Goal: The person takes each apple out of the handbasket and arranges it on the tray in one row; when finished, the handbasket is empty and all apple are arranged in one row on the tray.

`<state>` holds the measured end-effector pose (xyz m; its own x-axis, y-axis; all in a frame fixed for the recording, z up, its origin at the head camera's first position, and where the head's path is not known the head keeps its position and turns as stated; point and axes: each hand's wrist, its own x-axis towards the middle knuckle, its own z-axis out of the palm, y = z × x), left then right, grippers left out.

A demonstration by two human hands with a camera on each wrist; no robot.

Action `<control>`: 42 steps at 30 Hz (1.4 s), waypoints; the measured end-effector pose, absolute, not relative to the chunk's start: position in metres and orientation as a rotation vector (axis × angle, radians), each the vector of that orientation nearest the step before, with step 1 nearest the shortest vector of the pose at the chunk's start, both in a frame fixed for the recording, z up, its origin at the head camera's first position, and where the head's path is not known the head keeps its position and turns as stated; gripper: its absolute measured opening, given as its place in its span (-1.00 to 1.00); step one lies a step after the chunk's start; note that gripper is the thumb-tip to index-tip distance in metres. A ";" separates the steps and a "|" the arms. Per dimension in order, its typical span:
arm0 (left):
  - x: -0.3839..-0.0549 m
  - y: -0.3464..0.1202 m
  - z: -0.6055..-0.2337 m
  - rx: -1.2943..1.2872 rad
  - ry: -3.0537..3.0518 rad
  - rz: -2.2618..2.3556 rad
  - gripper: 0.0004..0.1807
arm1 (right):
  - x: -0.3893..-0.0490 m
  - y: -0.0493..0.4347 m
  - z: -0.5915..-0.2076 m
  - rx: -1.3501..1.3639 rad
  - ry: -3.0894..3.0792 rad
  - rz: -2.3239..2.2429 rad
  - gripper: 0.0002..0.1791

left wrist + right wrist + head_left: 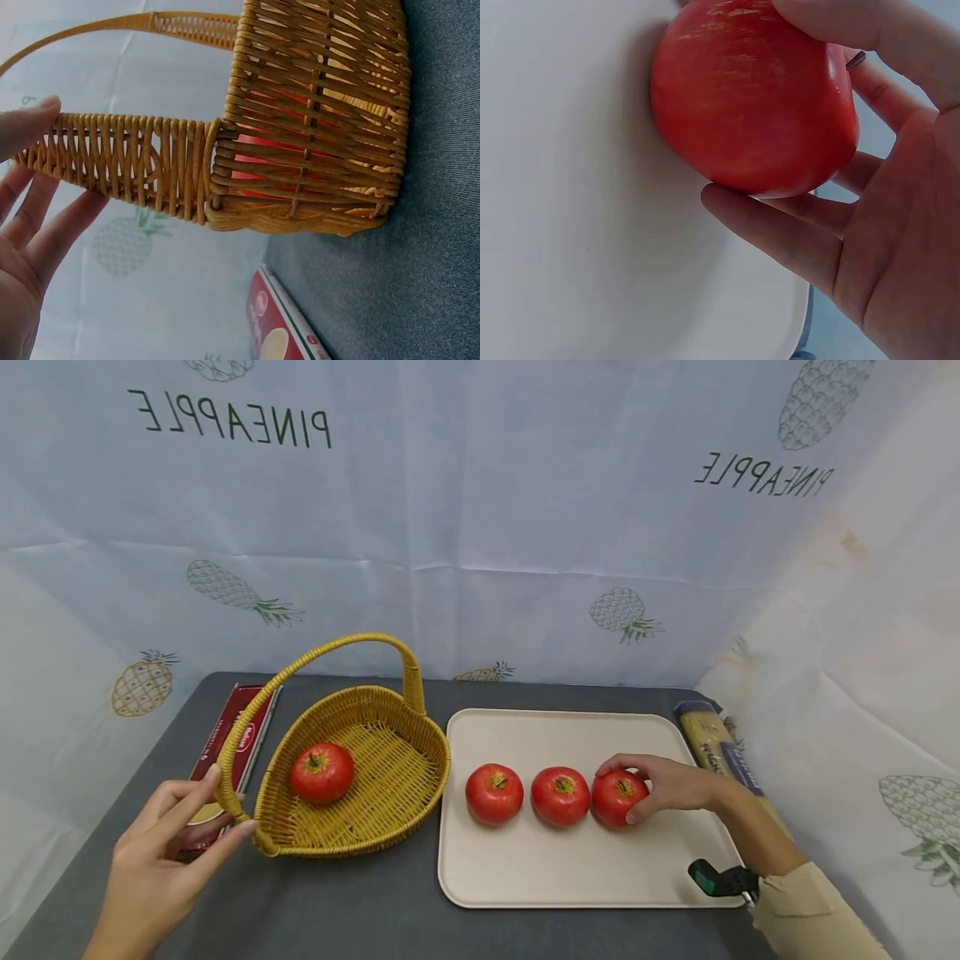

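Note:
A yellow woven basket [360, 839] with a tall arched handle [352, 639] stands on the left of the table, one red apple [322, 772] inside it. My left hand [161, 860] pinches the near end of that handle between thumb and fingers, also visible in the left wrist view. On a cream tray [525, 868] to the right, three red apples lie in a row: a left one [494, 794], a middle one [560, 796] and a right one [618, 798]. Around the right apple [750, 97] curl the thumb and fingers of my right hand [671, 785]; it appears to rest on the tray.
Behind the basket's left side lies a dark red package [232, 718]. A long pasta-like packet [712, 739] lies along the table's right edge, beyond the tray. White cloth [480, 510] with pineapple prints hangs behind and at both sides of the dark table [352, 902].

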<state>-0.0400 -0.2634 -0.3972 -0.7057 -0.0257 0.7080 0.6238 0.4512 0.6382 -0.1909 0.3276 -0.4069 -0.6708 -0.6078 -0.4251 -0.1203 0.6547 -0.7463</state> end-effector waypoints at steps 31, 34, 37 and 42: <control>-0.036 -0.262 -0.399 -0.431 -2.098 -1.284 -0.26 | -0.198 0.327 -0.387 -0.670 2.203 -0.864 -0.08; -0.036 -0.262 -0.398 -0.425 -2.105 -1.275 -0.24 | -0.199 0.324 -0.381 -0.682 2.228 -0.859 -0.07; -0.037 -0.263 -0.399 -0.443 -2.086 -1.282 -0.27 | -0.200 0.321 -0.376 -0.684 2.284 -0.832 -0.07; -0.039 -0.264 -0.400 -0.464 -2.065 -1.282 -0.26 | -0.200 0.313 -0.369 -0.682 2.366 -0.781 -0.09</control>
<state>-0.0386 -0.2635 -0.4002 -0.7227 -0.0412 0.6899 0.6002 0.4577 0.6560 -0.1997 0.3134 -0.3693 -0.7194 -0.6068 -0.3381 -0.2866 0.7026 -0.6513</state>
